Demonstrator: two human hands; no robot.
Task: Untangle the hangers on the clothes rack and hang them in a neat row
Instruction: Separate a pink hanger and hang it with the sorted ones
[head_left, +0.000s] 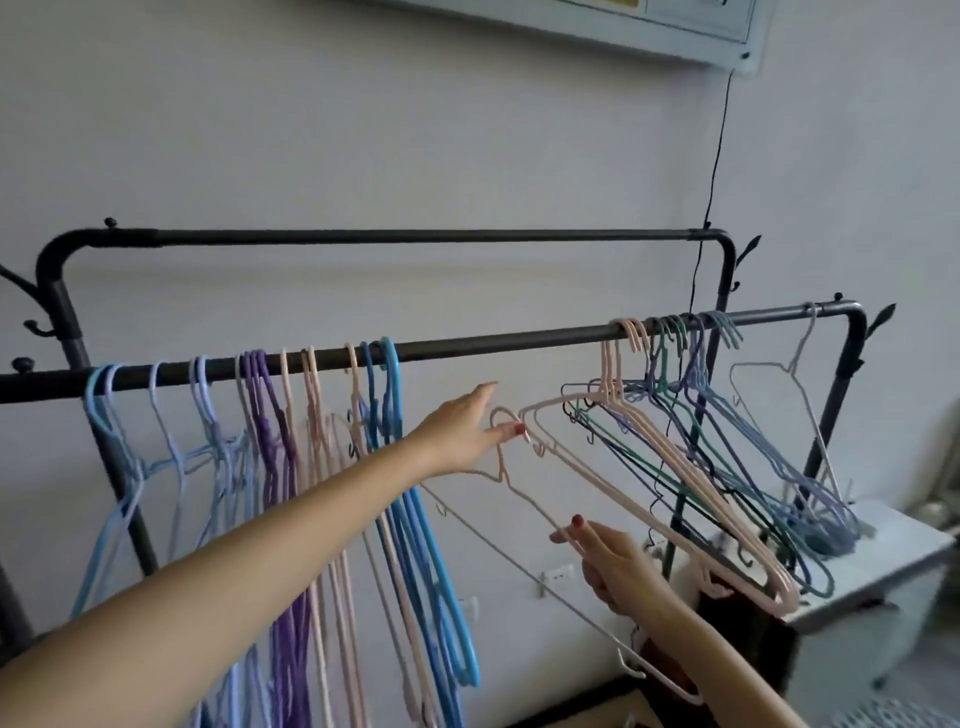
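Pink hanger (540, 499) tilted, off rack (498, 345).

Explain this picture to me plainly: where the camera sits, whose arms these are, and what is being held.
The camera is worn on a person's head, looking forward at their own two bare arms. In front stands a black clothes rack with a front rail. Sorted hangers hang in a row on its left; a tangled bunch hangs on its right. Between them, both hands hold one pink hanger, off the rail. The left hand pinches its hook; the right hand grips its sloping arm lower down.
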